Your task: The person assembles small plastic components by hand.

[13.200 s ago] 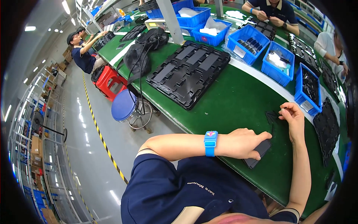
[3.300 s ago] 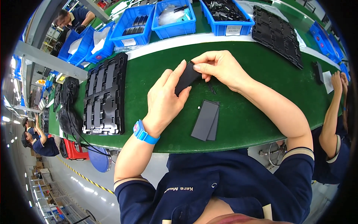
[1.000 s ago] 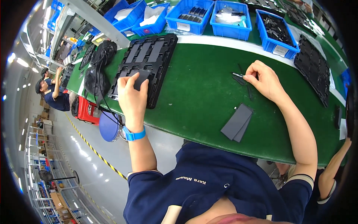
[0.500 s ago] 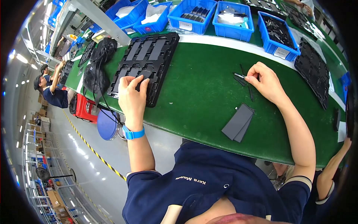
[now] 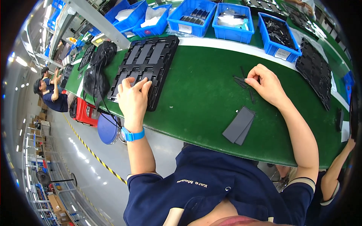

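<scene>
My left hand (image 5: 132, 98) is over the near end of a black moulded tray (image 5: 163, 81), fingers apart and holding nothing. Flat dark grey plates (image 5: 143, 54) lie in the tray's slots; the hand partly covers the near row. Over to the right, my right hand (image 5: 267, 86) has thumb and forefinger pinched together beside a small heap of thin black strips (image 5: 240, 81). What sits in that pinch, if anything, is too small to make out. Closer to me, a few dark grey plates (image 5: 240, 126) lie overlapped on the green table (image 5: 200, 94).
Blue bins (image 5: 233, 33) of parts stand along the back, one holding small black pieces (image 5: 279, 33). Another black tray (image 5: 315, 73) lies at right. A black bag (image 5: 96, 75) with cords sits left of my tray. Other people (image 5: 52, 90) work at the far left; an arm (image 5: 335, 171) shows at right.
My left fingers have spread and let go of the dark plate at the tray. My right hand stays by the strips; the pale-ended piece in its fingertips no longer shows.
</scene>
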The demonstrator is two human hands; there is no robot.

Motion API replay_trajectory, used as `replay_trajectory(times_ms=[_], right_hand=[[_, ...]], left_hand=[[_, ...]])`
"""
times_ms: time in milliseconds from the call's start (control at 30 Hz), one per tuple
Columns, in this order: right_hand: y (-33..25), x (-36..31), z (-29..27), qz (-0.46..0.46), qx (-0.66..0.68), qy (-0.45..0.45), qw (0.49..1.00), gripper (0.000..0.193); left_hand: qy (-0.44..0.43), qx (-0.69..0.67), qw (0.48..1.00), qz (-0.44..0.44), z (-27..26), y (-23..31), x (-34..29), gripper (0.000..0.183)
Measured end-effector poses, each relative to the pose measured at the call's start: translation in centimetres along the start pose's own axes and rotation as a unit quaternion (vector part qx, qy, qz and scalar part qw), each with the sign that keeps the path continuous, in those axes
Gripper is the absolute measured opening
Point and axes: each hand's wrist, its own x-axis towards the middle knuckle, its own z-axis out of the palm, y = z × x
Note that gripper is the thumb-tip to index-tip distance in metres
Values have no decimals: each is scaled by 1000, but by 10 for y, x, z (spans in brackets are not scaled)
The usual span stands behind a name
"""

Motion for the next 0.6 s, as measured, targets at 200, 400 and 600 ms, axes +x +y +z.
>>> replay_trajectory(times_ms=[200,400,600], right_hand=[[5,-1,4,-22,-43,2,999,20],[-2,-5,-4,7,-35,-6,999,16],[12,-3,-3,-11,-4,28,1000,17]], left_hand=[[6,-113,992,52,-15,43,1,38],[-209,-322,860,336,-39,145,-32,60],[-180,-296,811,471,-37,169,-33,60]])
